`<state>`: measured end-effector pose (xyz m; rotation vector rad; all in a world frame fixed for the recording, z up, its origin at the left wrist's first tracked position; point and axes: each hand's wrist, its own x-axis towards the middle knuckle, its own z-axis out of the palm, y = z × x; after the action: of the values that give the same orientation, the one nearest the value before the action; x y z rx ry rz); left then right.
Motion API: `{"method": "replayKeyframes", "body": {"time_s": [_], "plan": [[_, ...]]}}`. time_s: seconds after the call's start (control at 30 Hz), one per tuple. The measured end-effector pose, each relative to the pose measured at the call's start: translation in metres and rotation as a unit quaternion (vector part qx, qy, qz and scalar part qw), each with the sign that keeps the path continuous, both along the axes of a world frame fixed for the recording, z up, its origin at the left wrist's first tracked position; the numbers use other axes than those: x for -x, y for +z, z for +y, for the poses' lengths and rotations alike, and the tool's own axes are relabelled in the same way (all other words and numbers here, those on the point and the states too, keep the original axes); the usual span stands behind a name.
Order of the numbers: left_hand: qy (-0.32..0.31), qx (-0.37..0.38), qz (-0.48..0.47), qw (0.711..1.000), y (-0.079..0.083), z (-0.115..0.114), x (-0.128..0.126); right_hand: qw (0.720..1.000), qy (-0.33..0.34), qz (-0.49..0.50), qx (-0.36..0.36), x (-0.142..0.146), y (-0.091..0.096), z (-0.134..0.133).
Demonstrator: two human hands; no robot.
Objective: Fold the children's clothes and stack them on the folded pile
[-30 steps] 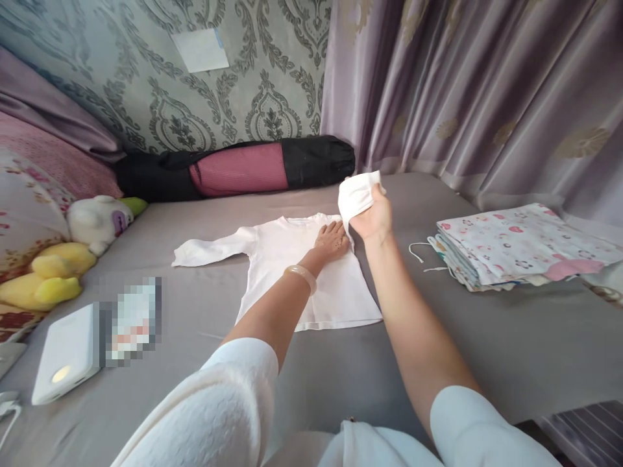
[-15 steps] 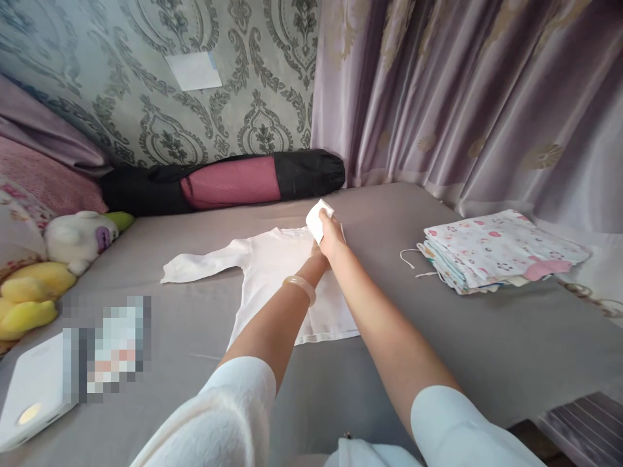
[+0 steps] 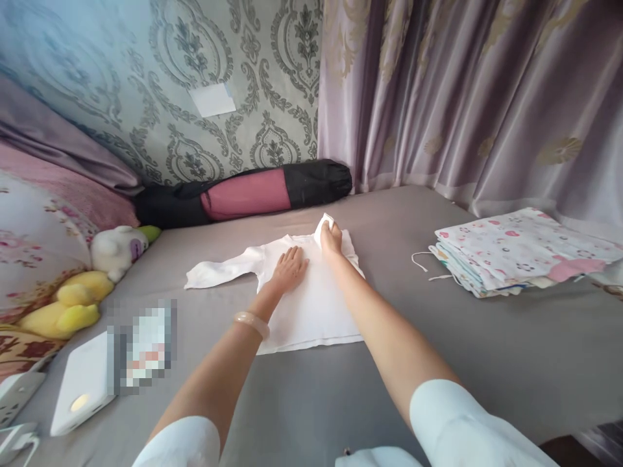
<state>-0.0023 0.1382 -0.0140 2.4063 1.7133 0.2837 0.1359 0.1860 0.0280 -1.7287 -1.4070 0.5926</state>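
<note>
A small white long-sleeved shirt [image 3: 311,311] lies spread on the grey sheet, one sleeve stretched out to the left. My left hand [image 3: 291,269], with a pale bangle [image 3: 252,324] on its wrist, rests flat on the upper left of the shirt, fingers spread. My right hand [image 3: 332,239] is closed around a bunched white part of the shirt near the right side of the collar, probably the other sleeve. The end of that cloth sticks up above the fist.
A stack of folded patterned cloths [image 3: 520,253] lies at right. Behind the shirt is a long black and pink bag [image 3: 248,193]. Plush toys [image 3: 117,250], a white device [image 3: 85,383], a blurred-out object [image 3: 148,347] and a power strip [image 3: 19,395] are at left.
My left hand has come away from beside the right hand and moved left, down onto the shirt. The right hand keeps its hold on the white cloth. The view has shifted slightly.
</note>
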Motion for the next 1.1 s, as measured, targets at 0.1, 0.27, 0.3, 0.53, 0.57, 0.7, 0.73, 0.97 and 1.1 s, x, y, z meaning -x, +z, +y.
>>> {"method": "replayKeyframes", "body": {"time_s": [0.1, 0.27, 0.3, 0.53, 0.57, 0.7, 0.73, 0.97, 1.1], "plan": [[0.018, -0.046, -0.075, 0.996, -0.008, -0.001, 0.013, 1.0, 0.008, -0.005, 0.011, 0.021, -0.004, -0.016], [0.072, -0.074, -0.206, 0.973, -0.012, -0.002, 0.018, 0.971, 0.161, -0.171, 0.045, 0.041, -0.024, -0.043], [0.075, -0.076, -0.209, 0.972, -0.012, -0.002, 0.018, 0.964, 0.176, -0.19, 0.054, 0.041, -0.026, -0.045], [0.07, -0.079, -0.157, 0.982, -0.006, -0.003, 0.019, 0.964, 0.247, -0.051, 0.082, 0.005, -0.008, -0.027], [0.074, -0.077, -0.159, 0.981, -0.005, -0.004, 0.019, 0.976, 0.205, -0.025, 0.074, -0.005, -0.005, -0.023], [0.105, -0.088, -0.199, 0.97, -0.003, -0.005, 0.02, 0.997, -0.03, 0.077, 0.011, -0.048, -0.006, -0.011], [0.112, -0.09, -0.207, 0.968, -0.003, -0.005, 0.021, 0.995, -0.046, 0.089, 0.003, -0.057, -0.008, -0.01], [0.147, -0.052, -0.218, 0.964, -0.004, 0.004, 0.021, 0.992, -0.067, 0.105, 0.013, -0.08, -0.023, 0.002], [0.136, -0.065, -0.285, 0.947, -0.001, 0.012, 0.02, 0.994, -0.093, 0.018, 0.05, -0.076, -0.028, 0.005]]}}
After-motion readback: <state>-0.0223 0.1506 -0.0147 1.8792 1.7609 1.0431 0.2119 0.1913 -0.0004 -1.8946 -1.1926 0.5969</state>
